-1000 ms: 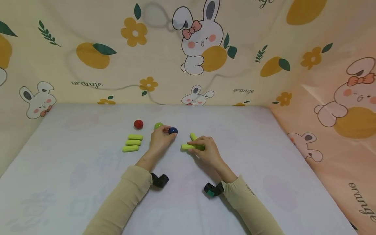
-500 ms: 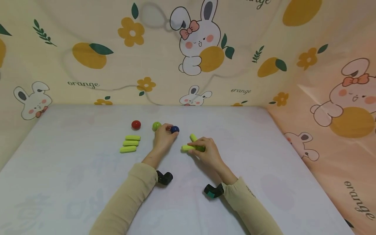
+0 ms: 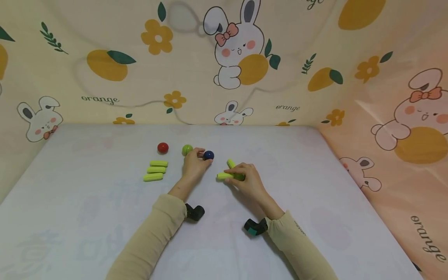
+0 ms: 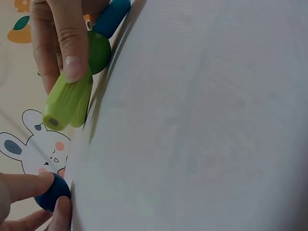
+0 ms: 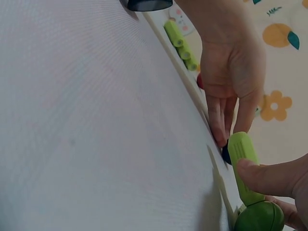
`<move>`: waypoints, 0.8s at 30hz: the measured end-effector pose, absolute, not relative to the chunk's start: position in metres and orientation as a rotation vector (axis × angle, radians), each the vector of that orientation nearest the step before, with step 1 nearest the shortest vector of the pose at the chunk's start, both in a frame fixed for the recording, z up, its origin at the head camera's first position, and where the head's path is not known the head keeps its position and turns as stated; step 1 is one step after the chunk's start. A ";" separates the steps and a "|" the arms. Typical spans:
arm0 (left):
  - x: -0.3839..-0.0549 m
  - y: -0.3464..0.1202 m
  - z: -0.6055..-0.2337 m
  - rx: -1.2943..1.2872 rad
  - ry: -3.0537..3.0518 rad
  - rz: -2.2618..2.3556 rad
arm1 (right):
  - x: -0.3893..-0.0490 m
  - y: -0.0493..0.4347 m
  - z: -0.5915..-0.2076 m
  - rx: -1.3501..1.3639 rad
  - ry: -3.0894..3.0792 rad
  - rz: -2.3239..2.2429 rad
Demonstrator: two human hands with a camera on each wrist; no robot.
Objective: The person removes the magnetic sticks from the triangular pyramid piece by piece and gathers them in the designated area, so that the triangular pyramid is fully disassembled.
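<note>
In the head view my left hand (image 3: 193, 166) pinches a dark blue ball (image 3: 208, 155) between thumb and fingers; the left wrist view shows the same ball low at the left. To its right, my right hand (image 3: 249, 179) grips a yellow-green stick (image 3: 224, 176) of a building set. In the right wrist view the thumb presses along this stick (image 5: 244, 166), which meets a green ball (image 5: 261, 217). A second yellow-green stick (image 3: 230, 163) angles away from the same ball. Beyond the ball, the left wrist view shows a blue stick (image 4: 111, 18), partly hidden by the right hand.
A red ball (image 3: 162, 147) and a light green ball (image 3: 187, 149) lie beyond and left of the left hand. Three yellow-green sticks (image 3: 156, 170) lie in a row at the left on the white table (image 3: 87, 217). A printed cloth (image 3: 196, 58) stands behind.
The left hand and its blue ball have shifted slightly right, away from the light green ball. The right hand keeps its hold on the stick with little movement.
</note>
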State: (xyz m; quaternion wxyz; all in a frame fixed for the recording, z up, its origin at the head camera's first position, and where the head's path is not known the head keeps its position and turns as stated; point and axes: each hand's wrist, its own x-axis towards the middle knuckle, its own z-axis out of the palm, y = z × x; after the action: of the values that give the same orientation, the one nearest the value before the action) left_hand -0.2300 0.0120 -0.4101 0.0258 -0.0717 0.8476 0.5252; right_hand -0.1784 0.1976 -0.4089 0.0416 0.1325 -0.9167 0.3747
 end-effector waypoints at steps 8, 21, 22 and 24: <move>-0.224 0.006 -0.410 -0.217 2.593 1.633 | -0.177 0.200 -0.409 0.424 -2.831 1.169; -0.202 -0.013 -0.404 -0.049 2.553 1.476 | -0.174 0.201 -0.408 0.738 -2.775 1.187; -0.200 -0.015 -0.403 -0.035 2.549 1.467 | -0.174 0.200 -0.408 0.757 -2.768 1.189; -0.198 -0.017 -0.403 -0.019 2.542 1.448 | -0.173 0.199 -0.408 0.776 -2.755 1.199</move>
State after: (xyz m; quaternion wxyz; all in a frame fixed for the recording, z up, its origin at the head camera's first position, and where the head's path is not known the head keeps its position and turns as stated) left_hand -0.1977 -0.0170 -0.4028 0.1078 -0.0063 0.8639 0.4920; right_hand -0.1726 0.1989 -0.4080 0.0191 0.2500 -0.8876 0.3863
